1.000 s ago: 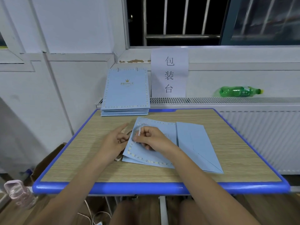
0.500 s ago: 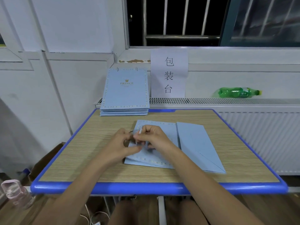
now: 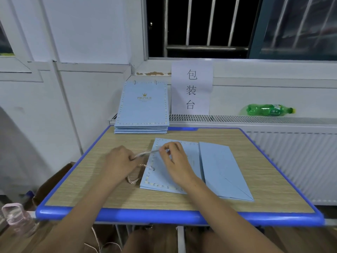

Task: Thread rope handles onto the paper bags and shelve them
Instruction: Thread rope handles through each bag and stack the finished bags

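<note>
Pale blue paper makes up the flat paper bag point(image 3: 175, 172) lying near the middle of the wood-grain table point(image 3: 255, 179), its dotted border facing up and a second folded blue panel point(image 3: 220, 168) lying against its right side. A twisted cream rope handle point(image 3: 140, 172) has one end passed into a punched hole by the bag's left edge; from there it loops out over the table towards the near edge and runs back up under the left hand point(image 3: 121, 161). The left hand's grip is curled around the rope just left of the bag. The right hand point(image 3: 176, 159) rests on the bag, thumb and forefinger pinching the rope's stiff tip above the bag's far left corner. At the table's far left corner sits a stack of finished bags point(image 3: 142, 108) printed with a gold crown. A green plastic bottle point(image 3: 269, 110) lies on its side on the radiator ledge point(image 3: 237, 118) behind the table, beside a paper sign point(image 3: 191, 88).
</note>
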`<state>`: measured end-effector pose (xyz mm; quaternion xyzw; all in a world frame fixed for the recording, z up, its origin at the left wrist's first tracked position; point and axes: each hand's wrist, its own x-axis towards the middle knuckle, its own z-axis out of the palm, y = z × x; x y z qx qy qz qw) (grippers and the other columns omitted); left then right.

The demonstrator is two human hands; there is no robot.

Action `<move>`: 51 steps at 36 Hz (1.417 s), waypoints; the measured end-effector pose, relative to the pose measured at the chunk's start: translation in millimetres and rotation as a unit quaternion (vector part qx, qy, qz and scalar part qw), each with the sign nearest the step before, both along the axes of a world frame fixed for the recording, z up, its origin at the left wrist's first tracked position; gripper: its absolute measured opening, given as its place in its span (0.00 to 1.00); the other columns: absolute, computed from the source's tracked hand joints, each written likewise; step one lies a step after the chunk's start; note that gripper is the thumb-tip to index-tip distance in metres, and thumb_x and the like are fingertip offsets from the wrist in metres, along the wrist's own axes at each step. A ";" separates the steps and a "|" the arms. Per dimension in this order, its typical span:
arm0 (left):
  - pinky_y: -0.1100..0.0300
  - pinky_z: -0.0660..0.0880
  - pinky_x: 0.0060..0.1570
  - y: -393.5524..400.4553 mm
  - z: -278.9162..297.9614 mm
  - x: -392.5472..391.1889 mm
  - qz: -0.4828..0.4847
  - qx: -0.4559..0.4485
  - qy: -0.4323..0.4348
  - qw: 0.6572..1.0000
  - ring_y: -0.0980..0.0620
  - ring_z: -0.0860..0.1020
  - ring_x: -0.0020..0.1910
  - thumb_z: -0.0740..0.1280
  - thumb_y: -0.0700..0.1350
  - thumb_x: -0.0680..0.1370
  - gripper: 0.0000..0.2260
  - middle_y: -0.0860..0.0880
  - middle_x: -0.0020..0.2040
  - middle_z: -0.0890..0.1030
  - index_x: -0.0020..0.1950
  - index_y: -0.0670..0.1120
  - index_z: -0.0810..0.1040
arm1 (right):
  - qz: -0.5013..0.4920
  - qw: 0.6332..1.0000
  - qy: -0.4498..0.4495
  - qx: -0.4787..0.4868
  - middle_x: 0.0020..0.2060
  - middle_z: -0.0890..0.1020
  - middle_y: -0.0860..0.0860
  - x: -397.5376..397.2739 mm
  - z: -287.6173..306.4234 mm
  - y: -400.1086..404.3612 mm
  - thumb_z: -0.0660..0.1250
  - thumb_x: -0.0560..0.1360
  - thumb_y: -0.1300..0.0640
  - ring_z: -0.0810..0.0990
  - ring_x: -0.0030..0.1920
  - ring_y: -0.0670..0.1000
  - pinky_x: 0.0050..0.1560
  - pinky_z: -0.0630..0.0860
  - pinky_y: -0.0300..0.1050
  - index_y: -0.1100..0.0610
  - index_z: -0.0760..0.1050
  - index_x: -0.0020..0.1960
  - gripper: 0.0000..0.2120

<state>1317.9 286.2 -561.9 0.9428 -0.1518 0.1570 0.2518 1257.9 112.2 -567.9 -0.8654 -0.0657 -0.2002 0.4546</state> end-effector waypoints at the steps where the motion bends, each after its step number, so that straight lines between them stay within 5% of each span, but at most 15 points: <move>1: 0.58 0.63 0.33 6.8 -0.5 1.1 0.032 0.044 -0.011 0.998 0.47 0.73 0.37 0.67 0.51 0.75 0.19 0.47 0.33 0.72 0.27 0.45 0.67 | -0.009 1.000 0.015 -0.002 0.52 0.70 0.48 0.9 -0.3 -2.5 0.56 0.81 0.49 0.72 0.53 0.45 0.56 0.68 0.40 0.53 0.71 0.51 0.09; 4: 0.56 0.68 0.46 22.4 -0.5 7.0 0.086 0.102 0.014 0.991 0.46 0.75 0.51 0.66 0.53 0.74 0.10 0.48 0.46 0.73 0.42 0.47 0.75 | -0.020 0.998 0.058 -0.009 0.53 0.71 0.49 3.5 -1.0 -4.2 0.55 0.81 0.49 0.72 0.55 0.48 0.61 0.69 0.46 0.57 0.72 0.53 0.13; 9: 0.57 0.67 0.50 17.3 5.7 13.5 0.012 -0.086 0.120 0.989 0.50 0.73 0.53 0.70 0.55 0.66 0.18 0.52 0.50 0.73 0.52 0.52 0.73 | -0.027 0.989 0.070 -0.124 0.60 0.71 0.49 4.0 -1.3 -1.9 0.53 0.82 0.50 0.69 0.62 0.49 0.64 0.63 0.47 0.56 0.72 0.60 0.15; 17: 0.48 0.66 0.64 19.4 -0.6 40.6 0.038 0.061 0.120 0.990 0.45 0.70 0.64 0.67 0.42 0.73 0.17 0.47 0.62 0.74 0.61 0.52 0.73 | 0.002 0.941 0.141 -0.309 0.77 0.51 0.46 0.7 -3.0 -6.4 0.46 0.82 0.43 0.47 0.76 0.46 0.73 0.42 0.52 0.47 0.53 0.76 0.24; 21: 0.48 0.67 0.64 33.6 4.6 47.5 0.043 0.061 0.142 0.987 0.45 0.71 0.63 0.67 0.42 0.72 0.15 0.47 0.60 0.74 0.56 0.55 0.75 | 0.012 0.933 0.161 -0.320 0.77 0.48 0.46 2.5 -3.5 -6.4 0.45 0.82 0.42 0.44 0.76 0.46 0.74 0.39 0.55 0.46 0.50 0.77 0.25; 28: 0.57 0.70 0.52 21.5 11.5 33.8 0.005 0.283 0.107 0.953 0.46 0.74 0.56 0.62 0.45 0.78 0.11 0.44 0.58 0.74 0.58 0.43 0.74 | 0.053 0.935 0.167 -0.308 0.77 0.45 0.46 -6.6 2.1 -5.4 0.47 0.76 0.31 0.40 0.76 0.46 0.74 0.37 0.55 0.48 0.46 0.78 0.36; 31: 0.59 0.69 0.44 19.5 23.9 27.9 -0.002 0.302 0.139 0.943 0.47 0.75 0.51 0.61 0.43 0.77 0.06 0.44 0.51 0.75 0.50 0.41 0.74 | 0.092 0.920 0.166 -0.343 0.77 0.41 0.48 -18.4 9.4 -4.4 0.52 0.73 0.28 0.37 0.76 0.47 0.74 0.36 0.59 0.50 0.41 0.78 0.43; 34: 0.64 0.67 0.30 20.6 40.5 29.0 -0.024 0.068 0.261 0.963 0.52 0.74 0.30 0.57 0.35 0.77 0.12 0.45 0.34 0.74 0.33 0.42 0.67 | 0.125 0.906 0.167 -0.368 0.77 0.38 0.49 -31.8 12.4 -3.2 0.60 0.68 0.27 0.34 0.75 0.47 0.73 0.35 0.62 0.49 0.36 0.77 0.51; 36: 0.66 0.68 0.23 22.7 50.6 28.2 -0.038 -0.231 0.353 0.906 0.51 0.73 0.20 0.53 0.31 0.75 0.12 0.44 0.26 0.75 0.34 0.42 0.66 | 0.138 0.900 0.164 -0.380 0.77 0.38 0.49 -41.7 14.7 -1.5 0.63 0.66 0.28 0.33 0.75 0.46 0.73 0.34 0.62 0.50 0.36 0.77 0.55; 38: 0.63 0.73 0.26 22.9 59.7 24.6 -0.073 -0.393 0.389 0.830 0.50 0.73 0.23 0.52 0.32 0.75 0.11 0.45 0.25 0.76 0.37 0.42 0.68 | 0.137 0.897 0.152 -0.393 0.77 0.38 0.50 -50.0 17.5 0.5 0.65 0.67 0.29 0.34 0.75 0.47 0.74 0.36 0.61 0.52 0.36 0.77 0.55; 43: 0.63 0.78 0.28 5.1 87.0 18.4 -0.145 -0.614 0.380 0.676 0.51 0.77 0.26 0.53 0.34 0.77 0.12 0.47 0.28 0.78 0.37 0.42 0.70 | 0.085 0.880 0.053 -0.464 0.77 0.48 0.54 -55.4 28.3 4.7 0.63 0.75 0.43 0.47 0.76 0.53 0.74 0.51 0.57 0.56 0.43 0.78 0.42; 46: 0.59 0.81 0.35 -5.1 104.9 14.6 -0.208 -0.694 0.349 0.594 0.49 0.83 0.34 0.57 0.34 0.70 0.05 0.44 0.36 0.83 0.40 0.42 0.70 | 0.014 0.885 -0.042 -0.463 0.71 0.66 0.57 -48.5 33.6 -0.7 0.63 0.72 0.60 0.67 0.69 0.57 0.63 0.71 0.52 0.60 0.59 0.74 0.31; 48: 0.57 0.81 0.46 -9.3 117.3 14.6 -0.235 -0.704 0.311 0.593 0.46 0.84 0.43 0.59 0.36 0.70 0.05 0.40 0.44 0.83 0.44 0.41 0.72 | -0.036 0.907 -0.134 -0.396 0.54 0.82 0.55 -44.5 43.0 -9.2 0.63 0.63 0.61 0.83 0.49 0.55 0.39 0.79 0.45 0.58 0.76 0.62 0.26; 51: 0.56 0.75 0.56 -11.7 141.4 14.7 -0.264 -0.700 0.229 0.622 0.45 0.80 0.52 0.56 0.39 0.78 0.09 0.41 0.51 0.82 0.42 0.43 0.75 | -0.117 0.902 -0.282 -0.305 0.33 0.84 0.50 -42.5 73.4 -27.6 0.66 0.64 0.57 0.79 0.30 0.51 0.23 0.69 0.41 0.56 0.81 0.48 0.14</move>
